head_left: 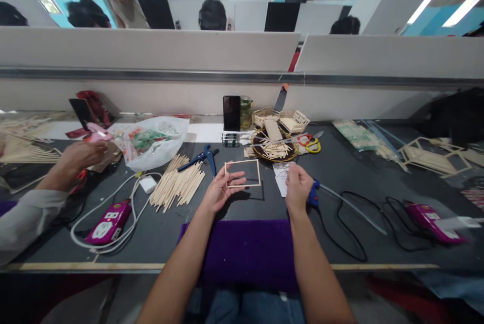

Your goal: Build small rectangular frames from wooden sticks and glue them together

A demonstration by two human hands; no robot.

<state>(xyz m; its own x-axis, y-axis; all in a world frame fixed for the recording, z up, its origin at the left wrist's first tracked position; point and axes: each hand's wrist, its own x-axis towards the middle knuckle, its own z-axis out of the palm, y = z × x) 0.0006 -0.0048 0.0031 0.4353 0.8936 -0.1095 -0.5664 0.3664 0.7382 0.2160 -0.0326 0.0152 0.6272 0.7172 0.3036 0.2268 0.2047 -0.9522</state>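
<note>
My left hand (223, 188) holds a small rectangular frame of thin wooden sticks (259, 173) by its left end, thumb and fingers around that side. My right hand (298, 185) is raised to the right of the frame with its fingers pinched together; whatever is between them is hidden. Just beside it lies a blue glue gun (313, 194) with a clear glue stick (353, 208) running out to the right. A printed paper sheet (280, 178) is partly behind my right hand. Left of my left hand lie a heap of loose wooden sticks (177, 185) and a blue cutter tool (210, 160).
A round basket (278, 158) holds short sticks, with scissors (313, 145) beside it. Behind stand a phone (231, 113) and a jar (246, 115). A plastic bag (155, 137), purple power strips (110, 220) and cables lie about. A co-worker's hand (81, 160) is at the left.
</note>
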